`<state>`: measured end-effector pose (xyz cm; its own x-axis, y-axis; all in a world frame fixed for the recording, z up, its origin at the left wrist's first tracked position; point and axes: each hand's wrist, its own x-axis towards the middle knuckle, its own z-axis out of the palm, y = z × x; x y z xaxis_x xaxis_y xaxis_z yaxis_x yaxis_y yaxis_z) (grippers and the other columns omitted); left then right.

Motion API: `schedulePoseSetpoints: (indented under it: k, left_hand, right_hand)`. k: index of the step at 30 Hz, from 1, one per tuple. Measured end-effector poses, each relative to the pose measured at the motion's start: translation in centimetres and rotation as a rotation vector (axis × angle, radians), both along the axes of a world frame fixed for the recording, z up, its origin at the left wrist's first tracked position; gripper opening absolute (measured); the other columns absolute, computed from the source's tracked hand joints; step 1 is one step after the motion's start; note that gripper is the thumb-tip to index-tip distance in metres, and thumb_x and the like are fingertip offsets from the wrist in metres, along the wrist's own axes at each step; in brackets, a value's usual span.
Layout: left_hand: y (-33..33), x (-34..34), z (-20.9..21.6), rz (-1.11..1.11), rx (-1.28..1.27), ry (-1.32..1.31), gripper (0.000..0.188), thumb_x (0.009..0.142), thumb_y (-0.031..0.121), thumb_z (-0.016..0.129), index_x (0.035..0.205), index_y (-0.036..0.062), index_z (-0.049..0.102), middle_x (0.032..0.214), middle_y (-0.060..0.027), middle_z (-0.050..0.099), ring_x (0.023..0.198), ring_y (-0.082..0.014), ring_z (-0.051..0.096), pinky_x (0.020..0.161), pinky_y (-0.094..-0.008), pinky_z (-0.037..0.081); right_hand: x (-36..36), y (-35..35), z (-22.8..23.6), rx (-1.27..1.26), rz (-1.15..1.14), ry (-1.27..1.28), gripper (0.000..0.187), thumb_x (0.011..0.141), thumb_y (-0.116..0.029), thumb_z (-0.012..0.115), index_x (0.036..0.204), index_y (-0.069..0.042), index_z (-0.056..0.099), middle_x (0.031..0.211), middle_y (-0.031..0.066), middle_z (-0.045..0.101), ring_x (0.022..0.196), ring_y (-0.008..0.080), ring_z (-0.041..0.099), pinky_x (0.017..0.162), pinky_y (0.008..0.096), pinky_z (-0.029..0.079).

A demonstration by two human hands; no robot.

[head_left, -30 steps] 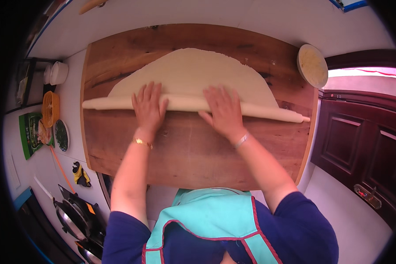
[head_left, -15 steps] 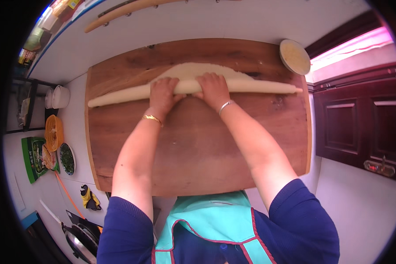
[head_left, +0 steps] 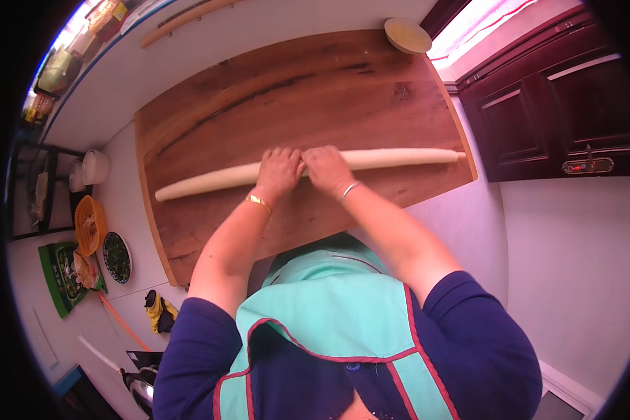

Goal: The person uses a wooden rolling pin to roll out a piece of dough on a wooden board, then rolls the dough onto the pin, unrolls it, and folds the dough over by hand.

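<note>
Dough-wrapped long wooden rolling pin lies across brown wooden board. Left hand, right hand side by side, palms pressing down on its middle, fingers curled over it.

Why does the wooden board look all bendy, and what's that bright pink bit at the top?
Head view: the fisheye lens curves the wooden board's straight edges and leaves a black rim around the picture; the pink strip is blown-out glare with no detail; the two hands on the dough roll look sharp, not blurred.
</note>
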<state>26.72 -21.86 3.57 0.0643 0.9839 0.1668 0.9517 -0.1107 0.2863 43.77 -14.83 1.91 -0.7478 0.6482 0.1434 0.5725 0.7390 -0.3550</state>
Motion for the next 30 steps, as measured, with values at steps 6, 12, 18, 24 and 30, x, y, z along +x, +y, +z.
schedulePoseSetpoints:
  k: [6,12,18,24,30]
  left_hand:
    - [3.3,-1.7,-1.7,0.079,0.029,0.095,0.039,0.087,0.031,0.056,0.121,0.0142,0.058,0.111,-0.0075,0.059,0.11,-0.0275,0.053,0.1,-0.0455,0.036]
    - [7.0,-10.4,-1.3,0.215,0.141,0.157,0.022,0.088,0.031,0.055,0.098,0.0124,0.062,0.099,-0.0091,0.059,0.1,-0.0297,0.054,0.091,-0.0469,0.04]
    - [10.9,-16.5,-4.0,0.401,-0.22,0.103,0.022,0.09,0.028,0.052,0.1,0.0143,0.065,0.1,-0.0101,0.063,0.093,-0.0325,0.057,0.085,-0.0463,0.043]
    - [13.9,-20.5,-3.9,0.435,0.274,0.275,0.022,0.091,0.027,0.051,0.099,0.0136,0.067,0.101,-0.0107,0.066,0.091,-0.0335,0.058,0.082,-0.0468,0.044]
    - [18.9,-25.9,-4.8,0.603,-0.079,0.236,0.023,0.092,0.027,0.048,0.094,0.0121,0.066,0.095,-0.0111,0.066,0.087,-0.0342,0.059,0.081,-0.0467,0.044]
  right_hand:
    - [-3.7,2.7,1.2,0.126,-0.098,0.036,0.031,0.086,-0.03,0.055,0.11,-0.012,0.063,0.113,0.0075,0.062,0.112,0.0265,0.054,0.098,0.0444,0.039]
    - [-2.2,12.1,1.4,0.209,-0.35,0.149,0.023,0.089,-0.029,0.051,0.094,-0.013,0.068,0.097,0.0074,0.066,0.1,0.0267,0.059,0.095,0.0452,0.04]
    - [-2.3,19.3,1.0,-0.09,-0.328,-0.422,0.02,0.088,-0.027,0.052,0.092,-0.016,0.068,0.094,0.0054,0.065,0.102,0.0277,0.059,0.093,0.0453,0.039]
    - [-2.3,24.9,-0.5,0.599,-0.38,0.288,0.028,0.091,-0.024,0.047,0.079,-0.01,0.067,0.078,0.0122,0.065,0.08,0.0332,0.062,0.071,0.0448,0.046]
    - [-2.6,31.2,-3.2,0.297,-0.412,-0.031,0.02,0.088,-0.021,0.051,0.08,-0.008,0.065,0.08,0.0131,0.065,0.081,0.0325,0.062,0.075,0.0452,0.047]
